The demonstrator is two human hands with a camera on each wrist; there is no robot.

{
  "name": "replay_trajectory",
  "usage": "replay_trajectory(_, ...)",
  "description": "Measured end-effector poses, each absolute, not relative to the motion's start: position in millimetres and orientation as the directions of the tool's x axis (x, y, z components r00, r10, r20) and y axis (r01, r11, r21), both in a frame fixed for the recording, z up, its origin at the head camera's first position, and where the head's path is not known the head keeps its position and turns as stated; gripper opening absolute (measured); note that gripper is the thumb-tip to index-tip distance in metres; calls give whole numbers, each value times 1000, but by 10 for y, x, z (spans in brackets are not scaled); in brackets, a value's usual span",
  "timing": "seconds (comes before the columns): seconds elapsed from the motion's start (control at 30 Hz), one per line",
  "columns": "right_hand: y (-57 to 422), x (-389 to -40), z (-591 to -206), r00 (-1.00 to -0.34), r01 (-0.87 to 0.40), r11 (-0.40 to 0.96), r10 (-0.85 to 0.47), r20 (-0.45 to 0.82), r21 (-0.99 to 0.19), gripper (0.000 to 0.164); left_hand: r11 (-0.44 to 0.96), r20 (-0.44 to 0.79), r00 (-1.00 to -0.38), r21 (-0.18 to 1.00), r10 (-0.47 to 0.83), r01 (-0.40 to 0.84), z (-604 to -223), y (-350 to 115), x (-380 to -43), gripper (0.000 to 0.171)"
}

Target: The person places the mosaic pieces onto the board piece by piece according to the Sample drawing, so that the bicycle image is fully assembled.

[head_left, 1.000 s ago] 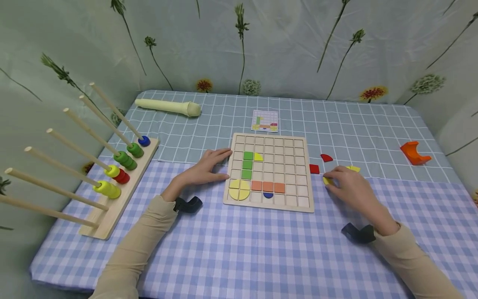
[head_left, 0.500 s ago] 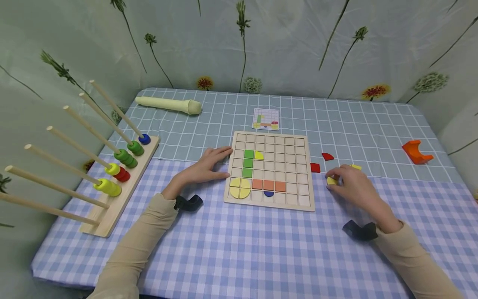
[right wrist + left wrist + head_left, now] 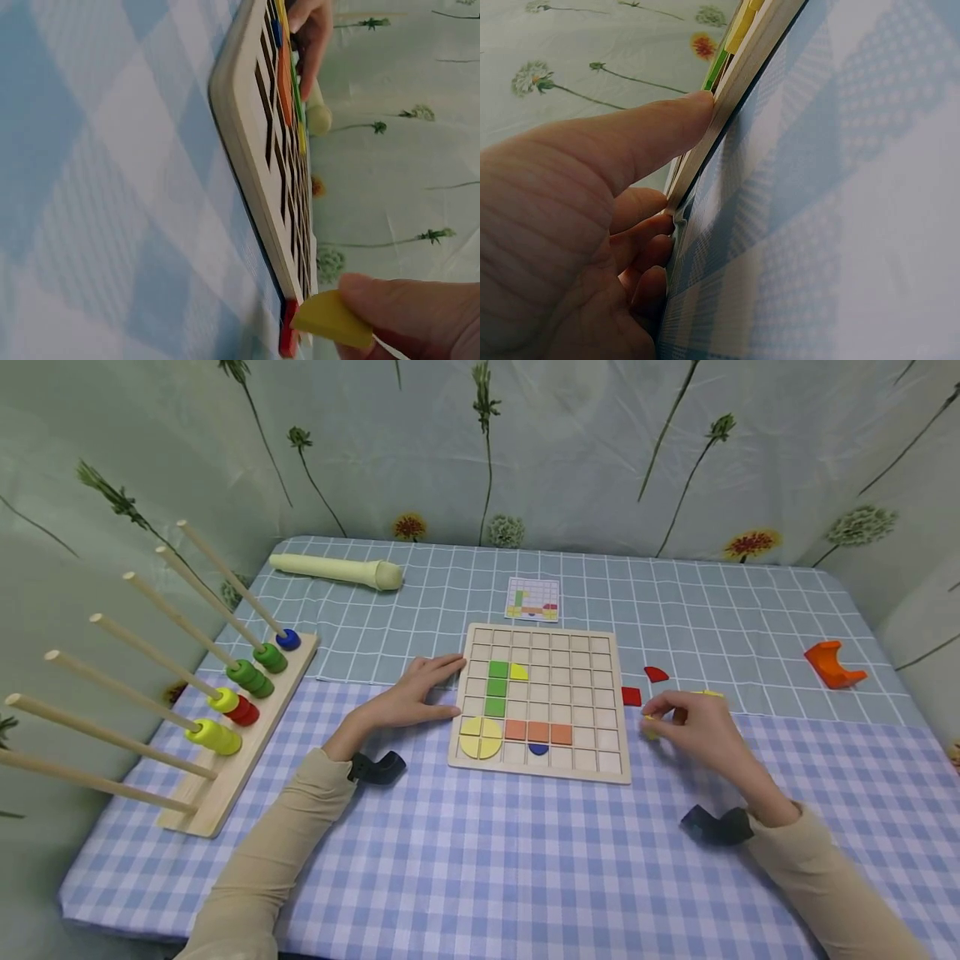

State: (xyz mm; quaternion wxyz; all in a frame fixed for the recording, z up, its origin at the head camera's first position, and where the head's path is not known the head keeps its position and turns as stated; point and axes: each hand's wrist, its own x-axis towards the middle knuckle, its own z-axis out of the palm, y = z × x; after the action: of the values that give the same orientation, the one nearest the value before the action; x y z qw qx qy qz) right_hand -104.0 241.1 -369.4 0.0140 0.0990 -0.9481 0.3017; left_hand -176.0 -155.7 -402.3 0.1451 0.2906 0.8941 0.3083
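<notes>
My left hand (image 3: 411, 695) rests at the left edge of a wooden grid board (image 3: 581, 693), thumb and fingertips touching its rim. In the left wrist view the thumb presses against the board's side. To the right of the board, my right hand (image 3: 701, 725) pinches a yellow quarter-circle tile (image 3: 330, 319) between thumb and fingers, held up off the cloth. On the board lie several green squares (image 3: 497, 687), a yellow quarter tile (image 3: 518, 672), a yellow circle of quarter tiles (image 3: 481, 738), orange squares (image 3: 537, 732) and a dark blue piece (image 3: 538, 749).
Beside the board lie a red square (image 3: 632, 696) and a red quarter tile (image 3: 656, 674); another yellow tile (image 3: 711, 693) is partly behind the right hand. A pattern card (image 3: 532, 599), a pale green baton-like object (image 3: 337, 571), a bead-peg rack (image 3: 243, 735) and an orange curved block (image 3: 834, 666) stand around.
My right hand has shifted slightly left toward the board with the yellow quarter-circle tile, tipping it up. The left hand stays at the board's edge.
</notes>
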Motion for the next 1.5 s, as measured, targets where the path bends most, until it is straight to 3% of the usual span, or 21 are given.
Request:
replay_trajectory(0.37, 2071, -1080, -3784, -982, -113, 655, -186, -15, -747, 15, 642, -84, -788, 636, 609, 428, -4015, -1564, -1750, 78)
replay_trajectory(0.7, 1894, -1099, -3859, -982, -89, 544, -189, -18, -835, 21, 648, -93, -788, 631, 608, 426, -4002, -1541, -1772, 77)
replay_trajectory(1.13, 1894, -1062, -3940, -983, -137, 615, -180, 31, -777, 13, 646, -90, -787, 632, 610, 428, -4002, -1538, -1769, 77)
replay_trajectory(1.5, 1888, -1054, -3935, -943, -297, 658, -316, 105, -692, 7, 642, -81, -788, 633, 611, 433, -4010, -1545, -1757, 77)
